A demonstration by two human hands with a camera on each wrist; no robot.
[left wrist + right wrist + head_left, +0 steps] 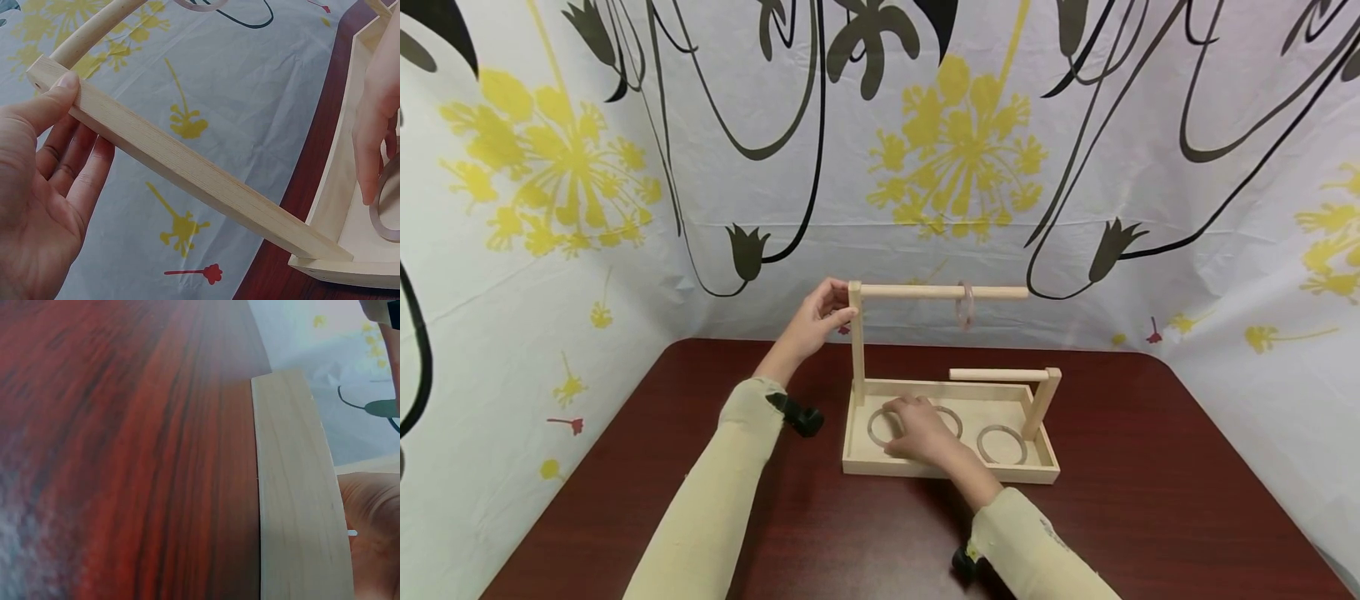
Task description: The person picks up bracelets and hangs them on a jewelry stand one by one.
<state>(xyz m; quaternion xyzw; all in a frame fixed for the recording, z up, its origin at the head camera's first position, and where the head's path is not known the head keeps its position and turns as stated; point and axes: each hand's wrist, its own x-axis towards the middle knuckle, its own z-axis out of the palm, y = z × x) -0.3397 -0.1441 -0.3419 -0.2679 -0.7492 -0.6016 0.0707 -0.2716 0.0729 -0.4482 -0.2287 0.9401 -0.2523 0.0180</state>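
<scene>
My left hand [811, 327] grips the top of a tall wooden post [857, 354], thumb on one face and fingers behind. From that post a long rod [917, 292] runs rightward, with one pale, translucent ring [959, 310] hanging on it. My right hand [925, 433] reaches down into the wooden tray [887, 468], its spread fingers and thumb right at the rim of the left ring [870, 429]. Partly hidden behind this hand lies a middle ring [960, 423]. Farther right, another ring [1002, 427] lies flat on the tray floor.
At the tray's right end stands a short post [1042, 404] with a bare rod [996, 375] pointing left. The tray sits on a dark red-brown table [1150, 483]. A patterned cloth [850, 183] hangs behind. Each sleeve carries a black wrist camera [805, 419].
</scene>
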